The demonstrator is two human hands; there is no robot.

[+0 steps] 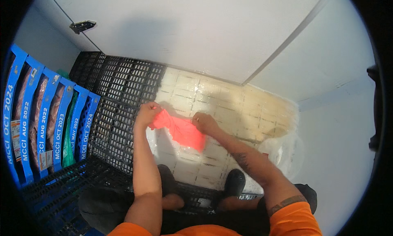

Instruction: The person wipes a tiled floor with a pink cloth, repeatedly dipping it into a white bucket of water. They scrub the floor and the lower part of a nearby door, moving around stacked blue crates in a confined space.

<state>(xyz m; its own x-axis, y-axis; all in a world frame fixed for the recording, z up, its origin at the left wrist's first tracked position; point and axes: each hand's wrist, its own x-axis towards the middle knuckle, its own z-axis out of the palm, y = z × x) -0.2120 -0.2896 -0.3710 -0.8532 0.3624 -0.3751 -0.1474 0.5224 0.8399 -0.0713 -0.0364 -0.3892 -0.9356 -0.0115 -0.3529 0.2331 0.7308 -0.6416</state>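
A bright pink-red cloth (184, 133) is stretched between my two hands above the wet tiled floor (215, 168). Its left end is pinched in the fingers of my left hand (148, 114). My right hand (204, 123) grips it farther right, near its upper edge, and the wider part hangs below. Both hands are in front of my dark shoes, and the folds of the cloth hide some of my fingertips.
Blue plastic crates (58, 122) holding packed meat are stacked at the left. Black slatted plastic mats (122, 82) cover the floor beside them. White walls (184, 27) rise ahead and at the right. A clear plastic bag or sheet (284, 153) lies by the right wall.
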